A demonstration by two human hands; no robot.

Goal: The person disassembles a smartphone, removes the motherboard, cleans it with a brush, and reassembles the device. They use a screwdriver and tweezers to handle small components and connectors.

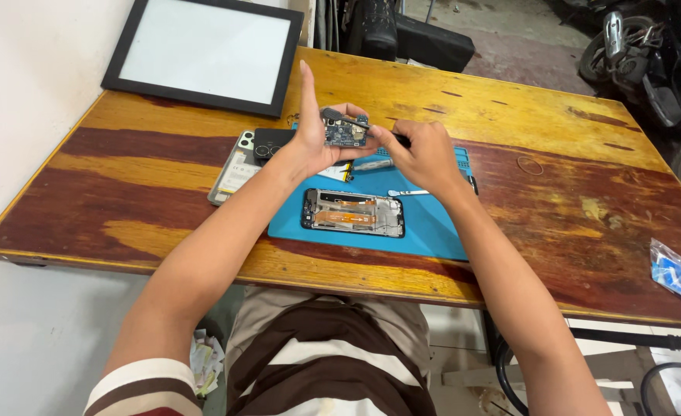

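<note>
Hands are both up over the far edge of the blue work mat (433,223). Left hand (313,139) pinches a small blue circuit board (346,134) between thumb and fingers, with the index finger sticking straight up. Right hand (425,154) is closed around a thin dark tool (340,119), its tip resting on the top left of the board. Just below them, near the middle of the mat, sits an opened phone frame (353,213) with an orange flex cable showing. Left of the mat there's a phone back cover (236,169) lying flat on the wooden table (556,208), and a black-framed white panel (205,50) leans at the far left corner. Plastic bag (679,276) sits at the right edge.
</note>
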